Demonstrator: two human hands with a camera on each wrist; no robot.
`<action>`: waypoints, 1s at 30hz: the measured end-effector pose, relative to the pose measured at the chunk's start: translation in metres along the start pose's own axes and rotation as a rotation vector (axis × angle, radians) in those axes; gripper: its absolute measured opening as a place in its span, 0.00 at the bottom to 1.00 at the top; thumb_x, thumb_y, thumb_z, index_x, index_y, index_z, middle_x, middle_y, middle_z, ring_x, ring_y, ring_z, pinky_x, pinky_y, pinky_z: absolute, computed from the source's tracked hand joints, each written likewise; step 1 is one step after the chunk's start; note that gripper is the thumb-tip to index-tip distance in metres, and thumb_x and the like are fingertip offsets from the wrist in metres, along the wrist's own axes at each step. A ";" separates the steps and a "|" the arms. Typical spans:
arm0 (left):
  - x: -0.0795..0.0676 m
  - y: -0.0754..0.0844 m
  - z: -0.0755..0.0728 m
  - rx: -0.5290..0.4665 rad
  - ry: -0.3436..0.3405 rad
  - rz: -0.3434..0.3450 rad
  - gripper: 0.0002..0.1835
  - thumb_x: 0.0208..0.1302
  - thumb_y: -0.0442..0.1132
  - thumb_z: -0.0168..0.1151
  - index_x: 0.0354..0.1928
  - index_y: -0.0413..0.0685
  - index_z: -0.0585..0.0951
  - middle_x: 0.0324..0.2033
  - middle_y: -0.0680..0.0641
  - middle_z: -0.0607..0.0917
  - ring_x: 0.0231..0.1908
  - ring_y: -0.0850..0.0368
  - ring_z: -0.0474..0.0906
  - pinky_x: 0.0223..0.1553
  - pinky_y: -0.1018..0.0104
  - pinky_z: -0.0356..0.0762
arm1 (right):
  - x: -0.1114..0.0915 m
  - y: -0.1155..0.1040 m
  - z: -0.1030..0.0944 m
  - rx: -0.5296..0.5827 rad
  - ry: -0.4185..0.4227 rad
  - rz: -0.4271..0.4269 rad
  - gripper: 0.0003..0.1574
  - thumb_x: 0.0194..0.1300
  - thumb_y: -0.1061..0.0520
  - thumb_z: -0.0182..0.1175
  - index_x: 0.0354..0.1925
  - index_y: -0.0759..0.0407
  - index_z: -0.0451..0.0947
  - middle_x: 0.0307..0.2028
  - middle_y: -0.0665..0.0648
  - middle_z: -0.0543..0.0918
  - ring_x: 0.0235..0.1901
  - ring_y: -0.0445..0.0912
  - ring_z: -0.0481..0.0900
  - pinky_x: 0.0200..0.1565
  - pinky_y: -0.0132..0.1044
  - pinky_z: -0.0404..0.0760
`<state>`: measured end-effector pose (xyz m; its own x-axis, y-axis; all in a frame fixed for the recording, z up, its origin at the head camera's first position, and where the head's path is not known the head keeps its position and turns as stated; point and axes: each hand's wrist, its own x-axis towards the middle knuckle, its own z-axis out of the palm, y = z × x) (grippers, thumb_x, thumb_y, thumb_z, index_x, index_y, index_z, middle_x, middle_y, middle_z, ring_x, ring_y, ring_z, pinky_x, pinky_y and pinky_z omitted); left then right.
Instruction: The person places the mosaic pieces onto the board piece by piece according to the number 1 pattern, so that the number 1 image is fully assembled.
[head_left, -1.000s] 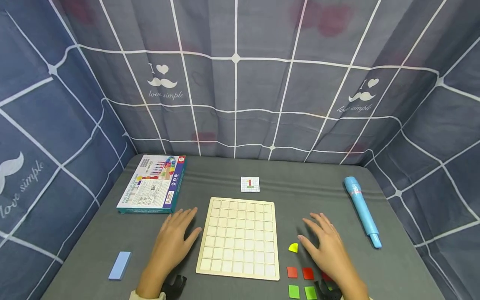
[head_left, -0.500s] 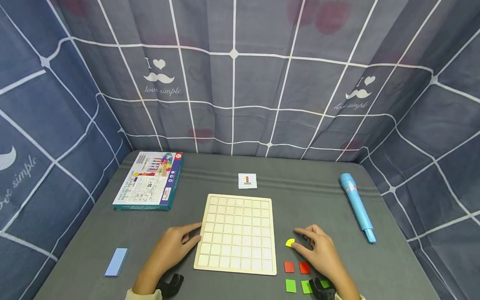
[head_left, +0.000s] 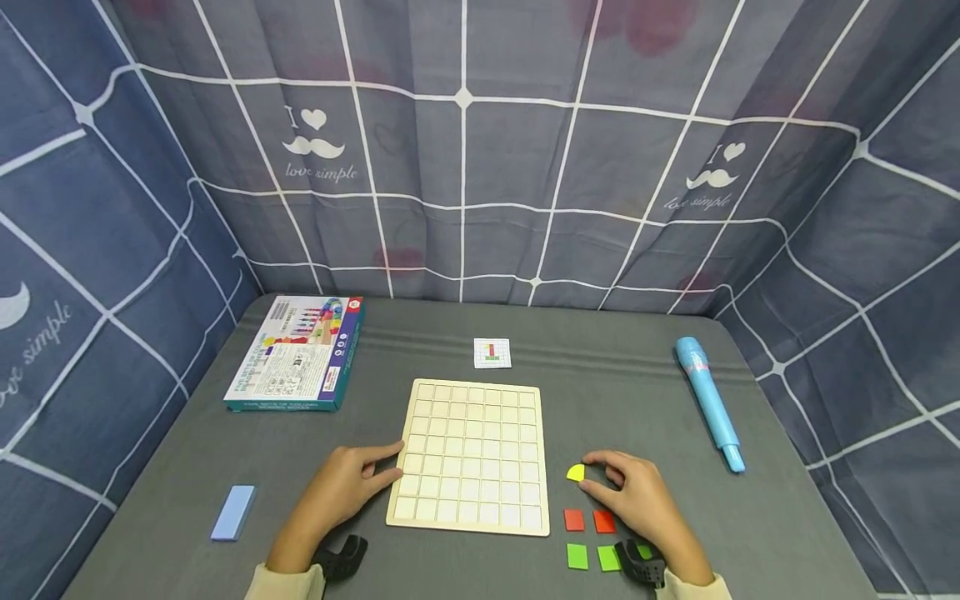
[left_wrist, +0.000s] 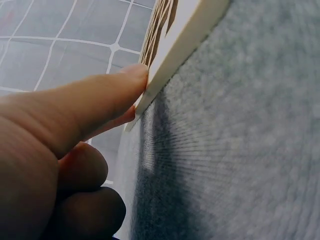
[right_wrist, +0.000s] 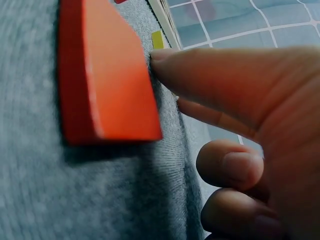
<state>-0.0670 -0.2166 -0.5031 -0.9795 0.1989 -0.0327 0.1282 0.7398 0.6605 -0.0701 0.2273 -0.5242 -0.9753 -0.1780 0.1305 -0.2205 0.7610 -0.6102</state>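
Note:
A pale wooden grid board point(head_left: 468, 457) lies on the grey table. My left hand point(head_left: 341, 492) rests thumb and forefinger against its left edge, the fingertips apart along it; in the left wrist view the thumb point(left_wrist: 105, 95) touches the rim and the other fingers curl under. My right hand point(head_left: 633, 492) is at a small yellow quarter-round piece point(head_left: 576, 472) right of the board. Thumb and forefinger are spread close to its right side; whether they touch it I cannot tell. Red squares point(head_left: 573, 520) and green squares point(head_left: 577, 557) lie nearer me, some partly hidden by the right hand and wrist strap.
A small pattern card point(head_left: 492, 353) lies beyond the board. On the left are a boxed set point(head_left: 296, 354) and a flat blue block point(head_left: 233, 513). A light-blue microphone-shaped tube point(head_left: 708, 404) lies at the right. Grid-printed curtains point(head_left: 420, 167) enclose the table's back and sides.
My left hand has come down from beside the box to the board's left edge, its fingers drawing together. My right hand has lowered and moved left to the yellow piece. The view has shifted slightly.

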 end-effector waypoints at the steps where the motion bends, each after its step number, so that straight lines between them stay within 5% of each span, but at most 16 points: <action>1: 0.000 0.000 0.000 0.005 -0.001 -0.003 0.23 0.63 0.47 0.75 0.60 0.56 0.86 0.11 0.60 0.62 0.15 0.68 0.50 0.20 0.71 0.51 | 0.000 0.000 0.000 0.003 -0.010 0.008 0.18 0.53 0.49 0.81 0.42 0.38 0.86 0.18 0.41 0.62 0.18 0.34 0.57 0.26 0.31 0.63; 22: -0.008 0.003 0.004 0.040 0.005 -0.043 0.25 0.63 0.49 0.74 0.63 0.58 0.84 0.11 0.61 0.62 0.15 0.68 0.49 0.19 0.71 0.50 | 0.000 -0.010 -0.001 -0.034 -0.075 0.090 0.14 0.58 0.45 0.77 0.44 0.39 0.88 0.12 0.40 0.60 0.12 0.34 0.53 0.18 0.30 0.56; 30: -0.006 -0.002 0.004 0.011 0.000 -0.003 0.25 0.65 0.49 0.72 0.63 0.58 0.83 0.11 0.61 0.60 0.15 0.68 0.47 0.20 0.71 0.50 | 0.000 -0.016 0.000 -0.040 -0.064 0.125 0.15 0.57 0.48 0.78 0.44 0.43 0.88 0.12 0.42 0.61 0.12 0.35 0.54 0.17 0.30 0.56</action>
<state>-0.0607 -0.2170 -0.5075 -0.9800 0.1961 -0.0345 0.1267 0.7476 0.6520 -0.0663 0.2152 -0.5149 -0.9929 -0.1188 0.0045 -0.0988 0.8037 -0.5868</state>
